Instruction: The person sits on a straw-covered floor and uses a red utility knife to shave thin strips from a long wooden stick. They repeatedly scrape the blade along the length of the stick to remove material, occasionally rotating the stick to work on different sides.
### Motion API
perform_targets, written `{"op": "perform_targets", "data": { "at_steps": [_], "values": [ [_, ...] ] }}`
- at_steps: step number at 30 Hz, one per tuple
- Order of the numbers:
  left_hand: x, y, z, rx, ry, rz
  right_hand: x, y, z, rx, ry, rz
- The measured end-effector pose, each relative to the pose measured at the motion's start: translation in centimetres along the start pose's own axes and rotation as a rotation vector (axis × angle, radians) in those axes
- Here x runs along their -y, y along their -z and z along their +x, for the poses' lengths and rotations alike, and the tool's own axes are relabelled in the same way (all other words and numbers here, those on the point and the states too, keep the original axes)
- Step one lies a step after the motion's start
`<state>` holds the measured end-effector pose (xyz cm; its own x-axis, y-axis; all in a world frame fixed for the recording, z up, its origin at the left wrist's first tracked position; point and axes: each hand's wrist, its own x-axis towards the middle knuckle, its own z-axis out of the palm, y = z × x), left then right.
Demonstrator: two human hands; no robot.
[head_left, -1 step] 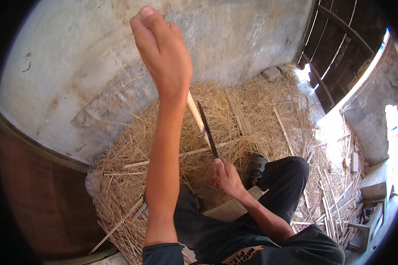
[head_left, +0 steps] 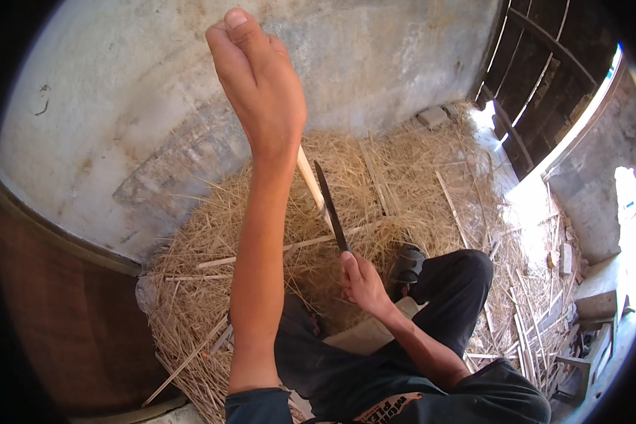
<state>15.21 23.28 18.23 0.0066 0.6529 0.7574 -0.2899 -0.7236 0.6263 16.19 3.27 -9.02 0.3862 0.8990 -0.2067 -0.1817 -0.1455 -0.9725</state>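
My left hand (head_left: 265,92) is raised high in front of the wall with its fingers curled closed. From behind its wrist a pale wooden strip (head_left: 308,174) slants down toward the straw; the hand hides the strip's upper end, which it appears to grip. Lower and to the right, my right hand (head_left: 364,283) is wrapped round the handle of a knife (head_left: 330,198). The long dark blade points up and slightly left, its middle lying against or just beside the strip's lower part. Whether the edge touches the wood I cannot tell.
Straw-like shavings (head_left: 410,166) and loose strips (head_left: 311,244) cover the floor. Behind stands a stained plaster wall (head_left: 389,63), with bricks (head_left: 432,116) at its foot. A dark plank door (head_left: 544,63) is at the far right, a brown panel (head_left: 63,304) at left. My bent leg (head_left: 449,290) is near the knife.
My left hand and forearm have shifted very slightly left. My right hand and the knife have moved up and left by a hair.
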Motion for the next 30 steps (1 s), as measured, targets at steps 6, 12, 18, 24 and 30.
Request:
{"op": "perform_targets", "data": {
  "at_steps": [6, 12, 18, 24, 30],
  "values": [
    [0.2, 0.4, 0.2, -0.001, -0.029, 0.011, 5.3, -0.5, -2.4, -0.033, 0.129, 0.172],
    [-0.5, -0.5, -0.7, -0.014, -0.010, -0.004, 1.0, -0.5, -0.4, -0.271, 0.490, -0.103],
    [0.3, 1.1, 0.0, 0.000, 0.005, -0.018, -2.1, -0.5, 0.2, 0.043, -0.023, 0.034],
    [0.5, 0.8, 0.1, 0.019, -0.036, 0.004, 2.9, -0.3, 0.1, 0.144, -0.075, 0.188],
    [0.5, -0.1, -0.4, 0.031, -0.039, -0.025, 3.6, -1.0, 0.8, 0.047, 0.162, -0.095]
  ]
}}
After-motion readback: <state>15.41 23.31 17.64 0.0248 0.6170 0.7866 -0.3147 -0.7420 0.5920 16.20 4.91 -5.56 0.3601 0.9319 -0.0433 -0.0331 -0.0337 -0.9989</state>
